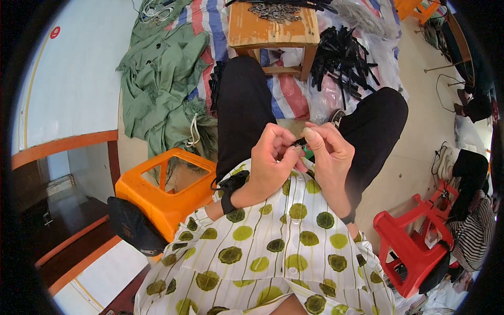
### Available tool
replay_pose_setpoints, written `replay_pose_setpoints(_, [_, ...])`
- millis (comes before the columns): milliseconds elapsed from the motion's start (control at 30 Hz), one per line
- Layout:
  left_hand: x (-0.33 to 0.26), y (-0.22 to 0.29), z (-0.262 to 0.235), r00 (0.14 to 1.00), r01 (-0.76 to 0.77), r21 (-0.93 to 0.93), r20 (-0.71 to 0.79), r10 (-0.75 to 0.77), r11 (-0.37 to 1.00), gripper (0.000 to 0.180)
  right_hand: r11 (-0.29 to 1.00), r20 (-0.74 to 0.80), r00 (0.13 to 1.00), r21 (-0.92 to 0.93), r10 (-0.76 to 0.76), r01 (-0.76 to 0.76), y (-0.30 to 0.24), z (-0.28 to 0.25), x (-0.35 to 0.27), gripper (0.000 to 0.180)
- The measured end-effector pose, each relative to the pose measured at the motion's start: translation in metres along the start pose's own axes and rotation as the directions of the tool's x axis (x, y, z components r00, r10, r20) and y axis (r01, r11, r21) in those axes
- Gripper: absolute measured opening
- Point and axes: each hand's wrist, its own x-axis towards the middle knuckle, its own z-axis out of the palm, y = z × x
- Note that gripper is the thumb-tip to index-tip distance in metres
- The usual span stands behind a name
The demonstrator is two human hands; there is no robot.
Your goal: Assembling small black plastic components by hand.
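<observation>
Pinched small black piece [300, 142] in fingertips of L hand [269, 159] & R hand [333, 157], midair, well short of near edge of wooden stool [253, 32]. Prob. needed close, steady pressure, esp. w/ thumbs.

Bright, soft light; fisheye distortion curves the dark-rimmed edges.

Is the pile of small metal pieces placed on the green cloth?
No, the pile of small metal pieces lies on the wooden stool, apart from the green cloth.
</observation>
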Motion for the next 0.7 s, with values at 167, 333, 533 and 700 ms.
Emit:
replay_pose_setpoints(167, [0.004, 0.003, 0.001, 0.997, 0.072, -0.053, -0.023, -0.073, 0.996, 0.016, 0.993, 0.034, 0.996, 0.088, 0.077, -0.080, -0.005, 0.002, 0.000, 0.013])
replay_pose_setpoints(333, [0.007, 0.002, -0.006, 0.999, 0.028, 0.048, -0.017, -0.027, 0.998, 0.018, 0.970, 0.093, 0.982, 0.165, 0.163, -0.176, 0.005, -0.001, 0.002, 0.016])
replay_pose_setpoints(533, [0.010, 0.002, -0.017, 0.990, -0.139, 0.244, 0.041, 0.133, 0.960, 0.021, 0.923, 0.114, 0.966, 0.286, 0.233, -0.257, 0.005, -0.003, 0.007, 0.013])
replay_pose_setpoints(700, [0.016, 0.004, -0.023, 0.935, -0.347, 0.394, 0.068, 0.349, 0.851, 0.020, 0.958, 0.071, 0.979, 0.204, 0.191, -0.202, -0.006, -0.002, 0.010, 0.012])
